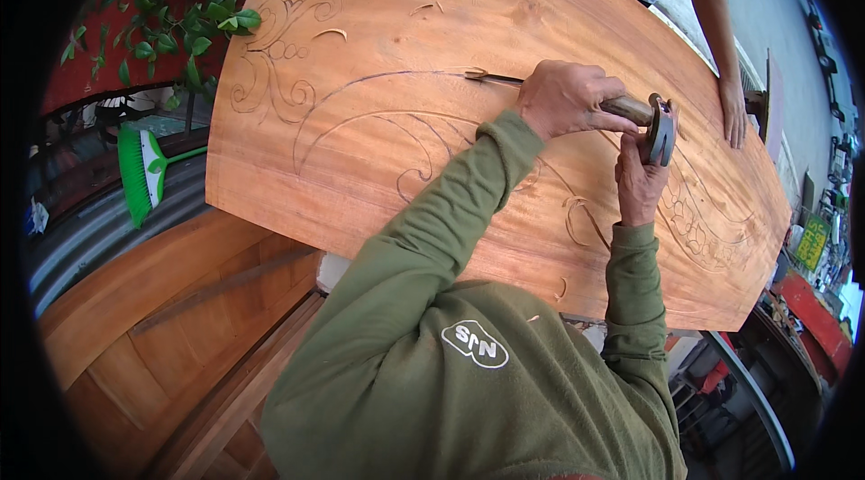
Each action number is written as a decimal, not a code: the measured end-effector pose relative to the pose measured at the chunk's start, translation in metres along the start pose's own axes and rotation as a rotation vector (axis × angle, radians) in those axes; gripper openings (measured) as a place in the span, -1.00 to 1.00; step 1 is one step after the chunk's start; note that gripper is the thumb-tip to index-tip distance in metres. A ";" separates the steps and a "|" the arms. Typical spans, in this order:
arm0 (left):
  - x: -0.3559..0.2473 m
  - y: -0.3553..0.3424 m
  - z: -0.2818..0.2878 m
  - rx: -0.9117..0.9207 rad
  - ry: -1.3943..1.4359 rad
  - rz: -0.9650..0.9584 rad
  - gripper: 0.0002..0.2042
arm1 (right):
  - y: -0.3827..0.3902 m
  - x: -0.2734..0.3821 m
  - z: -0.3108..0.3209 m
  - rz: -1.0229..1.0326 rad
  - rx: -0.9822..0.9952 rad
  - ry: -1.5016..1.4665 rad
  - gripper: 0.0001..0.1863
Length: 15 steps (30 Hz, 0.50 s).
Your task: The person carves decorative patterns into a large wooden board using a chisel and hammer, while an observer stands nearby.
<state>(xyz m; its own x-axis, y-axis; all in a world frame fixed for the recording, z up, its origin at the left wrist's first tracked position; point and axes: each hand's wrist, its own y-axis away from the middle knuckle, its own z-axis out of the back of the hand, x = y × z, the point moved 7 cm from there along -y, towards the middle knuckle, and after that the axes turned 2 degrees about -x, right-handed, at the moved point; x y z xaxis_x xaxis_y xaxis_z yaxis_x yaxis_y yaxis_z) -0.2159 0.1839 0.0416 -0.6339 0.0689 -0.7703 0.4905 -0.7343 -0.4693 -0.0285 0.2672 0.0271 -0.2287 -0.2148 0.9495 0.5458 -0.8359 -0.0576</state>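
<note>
A large reddish wooden panel (378, 20) lies flat, with curling scroll lines drawn and partly cut into it. My left hand (568, 100) is closed around a chisel (494, 78) with a brown handle, and its forked metal tip rests on a curved line near the panel's middle. My right hand (638, 184) grips a curved grey metal striker (660, 128), which touches the butt end of the chisel handle. Both arms are in green sleeves. A few curled wood chips lie on the panel.
Another person stands at the far right edge with a hand (734, 115) resting on the panel. A green broom (140, 169) and a leafy plant (180, 2) are on the left. Wooden boards (153, 336) lie below left, and cluttered shelves are at the right.
</note>
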 end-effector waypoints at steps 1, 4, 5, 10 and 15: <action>0.000 -0.001 0.003 0.001 -0.006 -0.003 -0.44 | -0.012 -0.002 0.013 0.136 0.062 0.122 -0.11; -0.002 -0.002 0.008 0.000 -0.048 0.019 -0.43 | -0.027 0.000 0.057 -0.125 -0.143 -0.138 -0.86; -0.003 -0.002 0.008 0.002 -0.069 0.010 -0.45 | -0.036 0.012 0.068 -0.152 -0.170 -0.200 -0.84; -0.007 -0.006 0.007 0.004 -0.074 -0.024 -0.46 | -0.009 0.021 0.016 0.000 -0.261 -0.354 -0.36; -0.005 -0.005 0.017 -0.009 -0.114 0.000 -0.46 | -0.025 -0.007 0.039 -0.033 0.036 0.052 -0.24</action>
<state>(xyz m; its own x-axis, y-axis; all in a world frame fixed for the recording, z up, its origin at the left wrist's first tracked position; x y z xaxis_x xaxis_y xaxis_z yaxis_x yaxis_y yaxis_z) -0.2250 0.1756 0.0551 -0.6974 -0.0088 -0.7166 0.4955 -0.7284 -0.4732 -0.0097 0.3095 0.0343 -0.2879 -0.2143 0.9334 0.5656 -0.8245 -0.0149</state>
